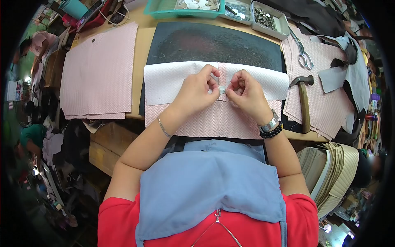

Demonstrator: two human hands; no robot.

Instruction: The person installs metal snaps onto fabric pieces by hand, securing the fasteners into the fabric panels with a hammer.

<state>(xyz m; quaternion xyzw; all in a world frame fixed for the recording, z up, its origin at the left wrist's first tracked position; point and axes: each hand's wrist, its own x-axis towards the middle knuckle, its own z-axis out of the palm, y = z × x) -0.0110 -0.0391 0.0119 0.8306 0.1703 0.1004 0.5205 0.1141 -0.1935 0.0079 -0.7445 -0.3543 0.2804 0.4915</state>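
A pink woven-pattern panel (197, 123) lies before me, its upper part folded over so the white backing (168, 84) shows. A pink strip (222, 70) runs down its middle. At that strip sits a small whitish piece (222, 89), too small to name. My left hand (197, 88) is closed in a pinch at the piece's left edge. From the right, my right hand (248, 95) pinches at its other edge, fingers curled. The fingertips partly hide the piece.
Under the panel is a black board (214, 39). Pink sheets are stacked left (98, 74) and right (325, 94), with scissors (303, 57) and a hammer (303, 99) on the right. A teal tray (185, 13) and a box of metal parts (269, 20) stand behind.
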